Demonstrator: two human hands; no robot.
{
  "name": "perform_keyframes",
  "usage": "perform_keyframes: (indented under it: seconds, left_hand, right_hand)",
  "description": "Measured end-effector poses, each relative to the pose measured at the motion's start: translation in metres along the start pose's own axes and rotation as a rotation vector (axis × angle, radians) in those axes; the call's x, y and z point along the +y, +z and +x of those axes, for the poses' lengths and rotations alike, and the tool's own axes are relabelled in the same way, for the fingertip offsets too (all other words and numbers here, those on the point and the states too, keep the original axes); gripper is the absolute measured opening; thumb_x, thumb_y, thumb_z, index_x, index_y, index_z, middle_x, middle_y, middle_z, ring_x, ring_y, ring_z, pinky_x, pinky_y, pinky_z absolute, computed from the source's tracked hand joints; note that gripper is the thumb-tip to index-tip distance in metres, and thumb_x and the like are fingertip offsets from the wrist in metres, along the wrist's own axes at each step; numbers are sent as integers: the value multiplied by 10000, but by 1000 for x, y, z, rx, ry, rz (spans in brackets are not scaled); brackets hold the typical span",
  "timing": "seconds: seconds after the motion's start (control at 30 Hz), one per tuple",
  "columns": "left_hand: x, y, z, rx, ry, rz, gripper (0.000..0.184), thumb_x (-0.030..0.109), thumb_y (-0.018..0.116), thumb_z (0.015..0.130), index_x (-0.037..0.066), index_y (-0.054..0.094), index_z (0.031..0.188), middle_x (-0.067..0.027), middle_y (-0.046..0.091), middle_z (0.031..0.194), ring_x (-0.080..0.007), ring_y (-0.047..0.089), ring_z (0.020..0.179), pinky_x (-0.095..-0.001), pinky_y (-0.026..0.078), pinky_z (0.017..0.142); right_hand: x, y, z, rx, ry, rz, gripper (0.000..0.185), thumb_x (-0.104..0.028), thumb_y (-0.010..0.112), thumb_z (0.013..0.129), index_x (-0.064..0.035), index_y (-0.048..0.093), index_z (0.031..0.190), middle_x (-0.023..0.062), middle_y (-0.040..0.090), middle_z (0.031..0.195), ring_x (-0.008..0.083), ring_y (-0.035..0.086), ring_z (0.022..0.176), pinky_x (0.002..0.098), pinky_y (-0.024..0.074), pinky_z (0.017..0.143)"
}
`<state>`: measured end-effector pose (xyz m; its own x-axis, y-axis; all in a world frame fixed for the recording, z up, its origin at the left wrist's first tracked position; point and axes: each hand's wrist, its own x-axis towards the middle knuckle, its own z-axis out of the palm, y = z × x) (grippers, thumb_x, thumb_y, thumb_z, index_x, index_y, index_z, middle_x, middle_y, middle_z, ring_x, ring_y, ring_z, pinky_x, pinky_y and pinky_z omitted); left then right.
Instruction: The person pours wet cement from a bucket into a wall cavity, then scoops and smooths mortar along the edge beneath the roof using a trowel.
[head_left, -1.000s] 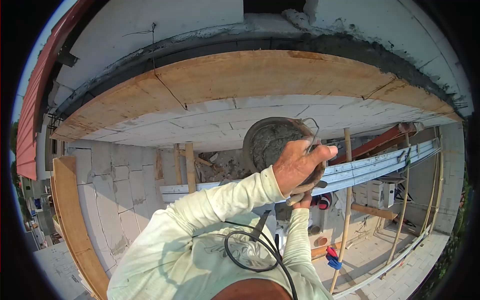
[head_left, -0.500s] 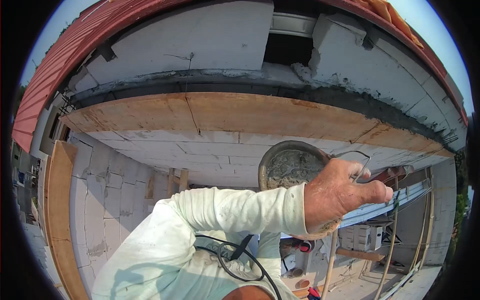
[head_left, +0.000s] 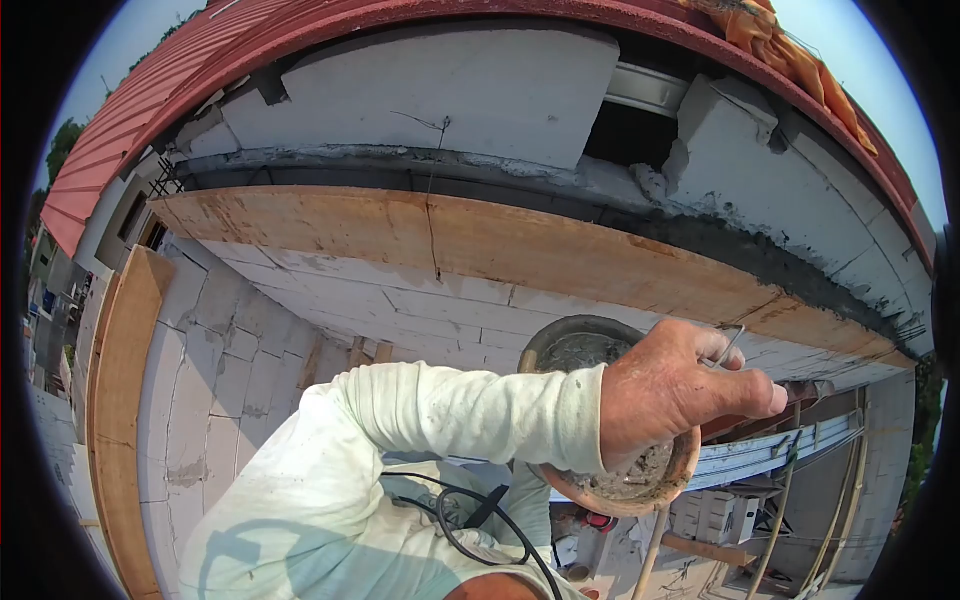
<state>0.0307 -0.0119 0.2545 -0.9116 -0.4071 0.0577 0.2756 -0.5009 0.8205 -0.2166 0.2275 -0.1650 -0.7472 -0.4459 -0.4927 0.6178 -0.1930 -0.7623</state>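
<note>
**Left hand on the bucket handle, four o'clock**

Watching remotely, I have my left hand (head_left: 675, 390) at four o'clock from centre, fingers curled narrow around a thin wire handle (head_left: 737, 345). The thumb juts out toward three. Hand and cuff cross over the bucket (head_left: 628, 507), also at four, its mouth turned up toward me. Wet grey mix shows above and below the wrist; rim dark on the twelve-o'clock side, tan on the six. My right hand is hidden; only some sleeve (head_left: 530, 510) shows near six, so I cannot tell how its fingers stand.

Long wooden board (head_left: 560, 258) runs from just past nine round to just past three, its lower edge near the bucket. Dark, rough concrete (head_left: 740, 242) lies along its upper edge at two. Pale block wall (head_left: 450, 80) above, at twelve. Second board (head_left: 130, 400) at eight. Red roof (head_left: 150, 140) at ten, orange cloth (head_left: 790, 60) near two. Black cable (head_left: 527, 550) loops over my shirt (head_left: 300, 500) at six.
</note>
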Motion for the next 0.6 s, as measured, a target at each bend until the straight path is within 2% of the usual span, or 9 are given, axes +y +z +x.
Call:
perform_keyframes:
  seconds: [0.03,0.07,0.1,0.2,0.37,0.43,0.5,0.6]
  left_hand:
    - [7,-4,-2,10,15,21,628,410,723,775,-107,538,1082,-113,625,792,-92,593,645,-206,447,531]
    - [14,-9,-4,75,-19,97,511,409,718,777,-39,591,990,-32,583,709,-59,536,600,-187,390,490]
    - [22,-13,-3,68,-12,101,511,409,718,777,-39,591,990,-32,583,709,-59,536,600,-187,390,490]
    - [48,-17,-7,26,-17,178,421,417,714,770,18,636,881,47,400,575,-34,350,485,-201,276,426]
    - [92,-18,0,22,0,404,414,407,700,771,22,648,915,57,379,552,-36,311,447,-216,230,398]
    - [112,-15,-4,93,70,440,268,285,699,774,33,609,775,2,433,578,-71,352,444,-244,296,407]
    - [132,-5,-9,221,104,558,257,278,692,787,45,586,803,2,452,601,-73,375,464,-241,321,426]
    - [151,-4,-10,220,243,621,267,290,703,780,51,589,814,1,482,583,-67,391,441,-241,330,410]
  right_hand:
    - [-6,8,-5,-8,-24,-22,447,-236,568,861,-9,490,1239,168,570,1198,304,569,1081,456,463,937]
    - [-12,18,-9,-28,-53,-46,449,-236,569,861,-10,489,1241,168,569,1200,304,569,1082,456,463,937]
    - [-18,29,-13,-44,-80,-72,451,-237,569,862,-10,487,1242,168,568,1202,304,568,1083,456,463,938]
    - [-35,71,-30,-116,-174,-156,457,-240,571,862,-11,484,1248,168,566,1207,305,567,1087,455,461,940]
    - [-52,153,-64,-275,-317,-252,468,-245,575,863,-12,477,1257,168,562,1216,306,564,1092,454,459,943]
    - [-56,184,-80,-340,-368,-284,472,-246,576,864,-13,475,1261,168,560,1219,307,563,1094,454,459,944]
    - [-57,213,-94,-398,-415,-304,476,-248,577,864,-13,472,1265,169,558,1223,307,562,1096,454,458,945]
    - [-55,253,-114,-484,-486,-327,483,-251,579,865,-14,469,1271,169,556,1228,308,560,1100,453,456,947]
